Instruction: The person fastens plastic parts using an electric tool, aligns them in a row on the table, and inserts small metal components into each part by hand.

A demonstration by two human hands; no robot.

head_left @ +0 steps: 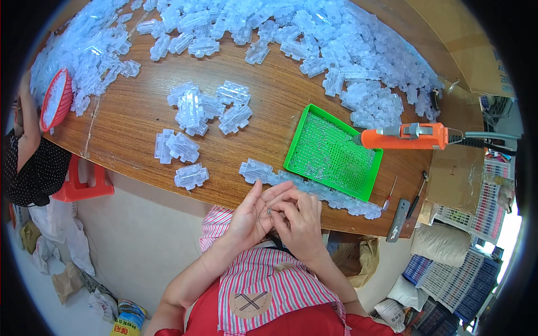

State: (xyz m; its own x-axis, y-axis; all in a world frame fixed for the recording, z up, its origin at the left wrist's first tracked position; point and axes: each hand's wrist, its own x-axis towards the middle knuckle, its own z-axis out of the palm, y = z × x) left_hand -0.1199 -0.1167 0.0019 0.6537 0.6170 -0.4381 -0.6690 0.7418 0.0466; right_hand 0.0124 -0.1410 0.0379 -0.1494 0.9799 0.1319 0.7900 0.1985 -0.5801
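Observation:
My left hand point(246, 221) is turned palm up above my lap at the table's front edge, its fingers stretched out and slightly cupped. Small metal screws point(269, 211) lie in that palm, partly covered. Over it, my right hand point(300, 224) has thumb and fingertips pinched together among the screws. Just beyond the hands runs a row of clear plastic parts point(255, 169) along the table edge. A green tray point(289, 158) with many small metal screws rests behind the row. The orange electric screwdriver point(403, 136) lies with its tip over the tray's right side.
Clear parts form a large heap point(336, 45) across the far table point(134, 123), with small groups point(193, 109) mid-table. At right lie a thin screwdriver point(389, 193) and a dark phone-like slab point(398, 220). Far left, another person's arm point(28, 112) is beside a red basket point(58, 101) and red stool point(84, 185).

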